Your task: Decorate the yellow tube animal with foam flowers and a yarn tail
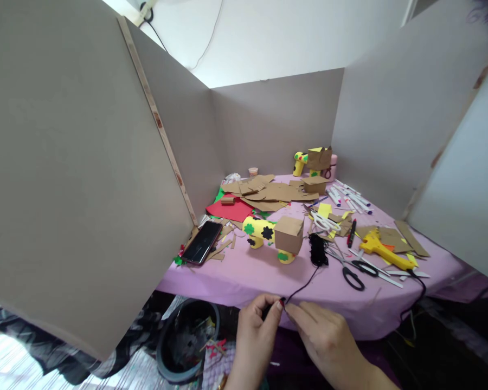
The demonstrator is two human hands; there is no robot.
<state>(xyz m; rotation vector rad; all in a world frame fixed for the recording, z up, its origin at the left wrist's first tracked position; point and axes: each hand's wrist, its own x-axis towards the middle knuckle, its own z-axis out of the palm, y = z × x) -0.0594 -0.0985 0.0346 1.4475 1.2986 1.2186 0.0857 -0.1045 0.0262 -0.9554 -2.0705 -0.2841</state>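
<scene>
Just in front of the table's near edge, my left hand [257,325] pinches the end of a black yarn strand [305,285], with a tiny dark-and-red bit at the fingertips that I cannot make out. My right hand [325,331] meets it there, its fingers closed on the same strand. The yarn runs up to a black yarn bundle [318,250] on the table. Left of that bundle stands a yellow tube figure [258,229] with green and black flower spots and short legs. A cardboard box [288,235] forms its head.
Black-handled scissors [353,277], a yellow glue gun [384,250] with its cord, and white scissors [325,221] lie at right. A phone [203,242] lies left among cardboard strips. Another spotted figure [319,159] stands behind. A bucket [187,341] is below; grey panels [276,124] surround the table.
</scene>
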